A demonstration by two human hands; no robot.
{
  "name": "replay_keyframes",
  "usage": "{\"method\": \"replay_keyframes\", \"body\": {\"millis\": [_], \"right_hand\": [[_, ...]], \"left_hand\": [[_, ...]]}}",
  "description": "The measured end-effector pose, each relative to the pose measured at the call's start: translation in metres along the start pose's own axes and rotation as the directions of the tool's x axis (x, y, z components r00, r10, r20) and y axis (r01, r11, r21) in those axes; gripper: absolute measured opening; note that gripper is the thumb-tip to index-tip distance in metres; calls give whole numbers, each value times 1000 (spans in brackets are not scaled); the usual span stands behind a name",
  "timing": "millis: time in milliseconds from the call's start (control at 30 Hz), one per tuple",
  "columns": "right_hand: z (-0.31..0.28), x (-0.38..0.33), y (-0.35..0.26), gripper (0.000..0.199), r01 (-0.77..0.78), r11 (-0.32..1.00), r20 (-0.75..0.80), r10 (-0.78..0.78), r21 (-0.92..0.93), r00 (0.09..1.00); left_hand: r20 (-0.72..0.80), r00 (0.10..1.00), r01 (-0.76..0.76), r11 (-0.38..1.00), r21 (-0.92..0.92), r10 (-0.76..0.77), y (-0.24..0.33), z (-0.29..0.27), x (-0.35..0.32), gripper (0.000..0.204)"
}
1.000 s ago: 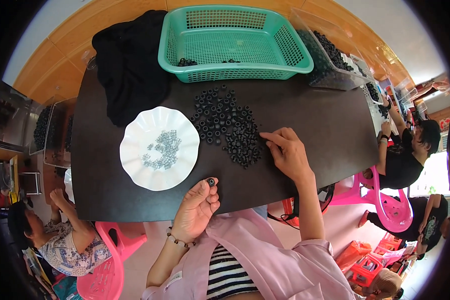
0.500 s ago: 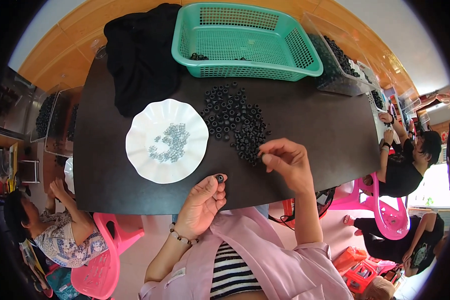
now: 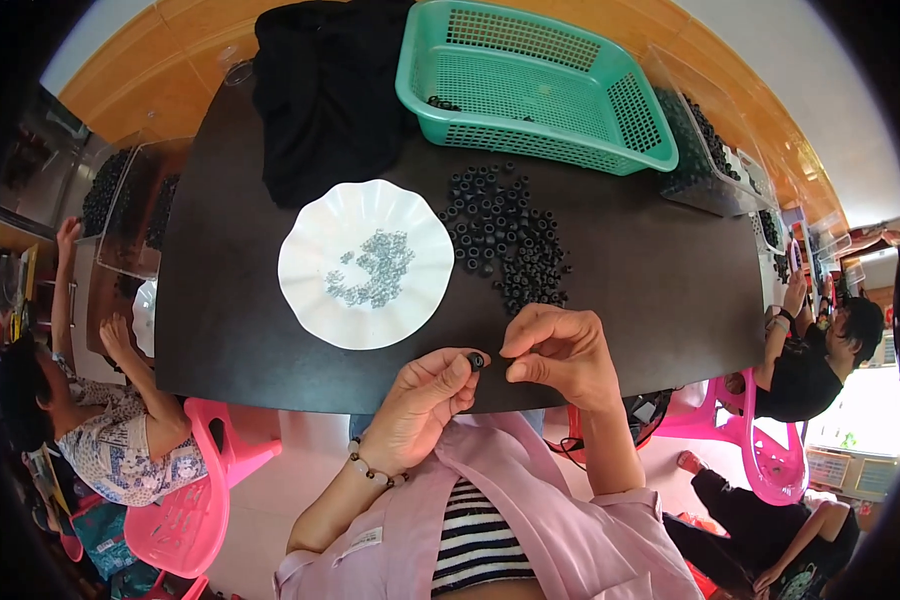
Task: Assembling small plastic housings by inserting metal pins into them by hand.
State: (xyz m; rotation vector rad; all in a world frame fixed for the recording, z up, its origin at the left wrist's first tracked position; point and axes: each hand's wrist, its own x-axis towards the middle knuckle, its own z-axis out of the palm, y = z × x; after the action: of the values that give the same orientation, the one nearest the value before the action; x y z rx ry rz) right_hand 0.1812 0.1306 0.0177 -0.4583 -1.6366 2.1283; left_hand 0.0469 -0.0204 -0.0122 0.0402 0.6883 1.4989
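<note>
My left hand (image 3: 422, 400) is closed on a small black ring-shaped part (image 3: 476, 361), pinched between thumb and fingertips with its hole showing. Close beside it, my right hand (image 3: 568, 358) is closed in a pinch, its fingertips just right of the part. What the right fingers hold, if anything, is too small to make out. Beyond the hands lies a loose heap of black ring-shaped parts (image 3: 500, 225), with smaller black pieces (image 3: 532, 275) at its near right side. A white scalloped plate (image 3: 310, 235) to the left carries many tiny clear pieces (image 3: 375, 272).
A green plastic basket (image 3: 570, 145) with a few black parts stands at the back, beside a black cloth (image 3: 325, 110). At the right is a clear bin (image 3: 705, 185) of black parts. People sit at both sides, with pink chairs (image 3: 185, 510) around the dark table (image 3: 660, 280).
My right hand has come from the heap's near edge toward my left hand. The left hand still holds its black part. The view has shifted, so the tabletop things appear farther right.
</note>
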Motion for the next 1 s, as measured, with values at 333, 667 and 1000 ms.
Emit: {"method": "replay_keyframes", "body": {"millis": [333, 667, 1000], "right_hand": [[11, 3, -1, 21, 71, 968, -19, -78, -242, 997], [13, 4, -1, 22, 32, 956, -18, -39, -293, 999], [10, 11, -13, 24, -111, 958, 128, 149, -266, 980]], "left_hand": [[15, 1000, 11, 1000, -16, -11, -1, -7, 0, 24], [10, 999, -32, 998, 49, 32, -1, -11, 1, 24], [93, 991, -132, 891, 435, 101, 21, -10, 0, 19]]}}
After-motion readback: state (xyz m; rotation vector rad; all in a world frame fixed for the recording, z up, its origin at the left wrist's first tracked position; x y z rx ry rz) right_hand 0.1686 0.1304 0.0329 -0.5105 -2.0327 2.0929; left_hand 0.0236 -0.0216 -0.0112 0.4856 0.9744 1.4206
